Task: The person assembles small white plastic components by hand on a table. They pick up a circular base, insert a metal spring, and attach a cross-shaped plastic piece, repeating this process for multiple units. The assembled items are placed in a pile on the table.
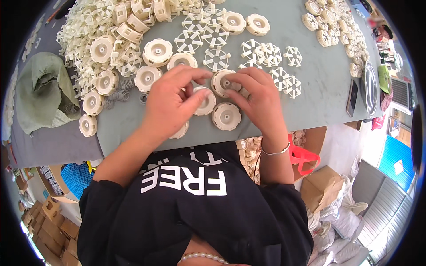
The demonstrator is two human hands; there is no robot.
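My right hand [258, 94] pinches what looks like a small grey coil spring [234, 85] over a round cream plastic housing [218, 84]. Its fingertips partly hide the housing's middle. To the left of that, my left hand [172, 99] has its thumb and fingers apart, with the thumb over the edge of a second round housing [205, 107]. Another housing [226, 116] lies flat just nearer to me. One more housing [180, 131] is partly covered by my left wrist. Several loose coil springs [120, 94] lie left of my left hand.
A big heap of cream plastic parts [84, 40] covers the far left. Spoked plastic rings [216, 58] lie beyond my hands. More assembled-looking round parts [328, 26] spread at the far right, near a phone [352, 98]. A green cloth sack [46, 93] stands left.
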